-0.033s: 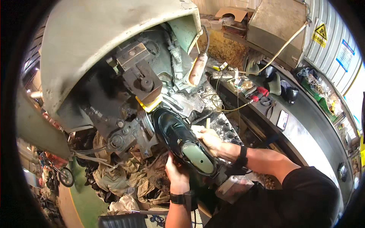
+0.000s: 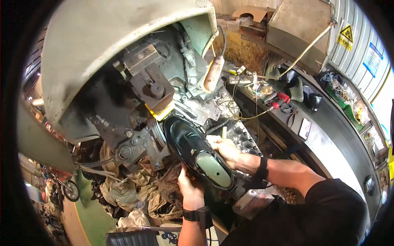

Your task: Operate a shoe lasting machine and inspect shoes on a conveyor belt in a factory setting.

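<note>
A grey machine cover (image 2: 131, 41) arches over a dark metal block (image 2: 152, 84) with a yellow piece (image 2: 161, 112) along its lower edge. Right of that, the left hand (image 2: 191, 186) cups the near side of a black shoe (image 2: 186, 139) fitted on a green last (image 2: 215, 170), and the right hand (image 2: 227, 151) grips the opposite side. The shoe's front end sits just below the block. Work seems under way: the shoe is positioned and supported by 2 hands, not yet set down; how much is left, I cannot tell. On the far-right wall are 1 yellow warning sign (image 2: 346, 37) with a black triangle and 1 blue-and-white notice (image 2: 372, 60), its text too small to read.
</note>
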### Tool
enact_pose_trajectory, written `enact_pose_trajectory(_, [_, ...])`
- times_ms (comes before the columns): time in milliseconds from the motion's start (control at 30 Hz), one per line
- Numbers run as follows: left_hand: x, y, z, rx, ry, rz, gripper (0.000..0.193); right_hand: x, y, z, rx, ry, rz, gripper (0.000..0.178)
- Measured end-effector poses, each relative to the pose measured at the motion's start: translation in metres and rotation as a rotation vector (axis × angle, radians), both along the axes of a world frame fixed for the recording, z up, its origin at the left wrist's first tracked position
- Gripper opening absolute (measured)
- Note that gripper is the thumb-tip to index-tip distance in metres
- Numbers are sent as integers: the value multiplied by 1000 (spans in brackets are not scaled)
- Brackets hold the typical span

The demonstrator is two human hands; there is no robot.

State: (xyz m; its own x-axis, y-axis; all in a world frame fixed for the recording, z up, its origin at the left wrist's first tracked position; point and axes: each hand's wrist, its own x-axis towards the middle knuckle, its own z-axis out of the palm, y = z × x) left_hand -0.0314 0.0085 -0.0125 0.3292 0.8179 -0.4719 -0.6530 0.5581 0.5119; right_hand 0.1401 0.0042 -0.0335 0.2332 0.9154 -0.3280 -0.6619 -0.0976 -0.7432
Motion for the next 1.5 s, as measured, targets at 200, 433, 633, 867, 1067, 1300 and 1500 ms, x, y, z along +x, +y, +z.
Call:
enact_pose_trajectory(200, [23,-2,-18,-52,41,91,43,13,3,-1,-76,138,13,12])
enact_pose_trajectory(433, [40,13,-54,-13,80,160,42,18,13,-32,-4,145,81,35])
enact_pose_trajectory(633, [55,15,-57,89,139,278,40,21,23,-53,56,113,91,36])
enact_pose_trajectory(867, [44,16,-61,76,130,239,42,15,16,-41,101,284,95,36])
enact_pose_trajectory(1067, [35,16,-64,85,82,183,41,11,13,-31,53,252,64,34])
enact_pose_trajectory(1300, [-77,-17,-95,279,601,460,27,143,-21,-50,-21,-436,243,82])
enact_pose_trajectory(1500, [-224,-130,-286,-168,1032,232,6,225,-58,-193,-451,-652,95,96])
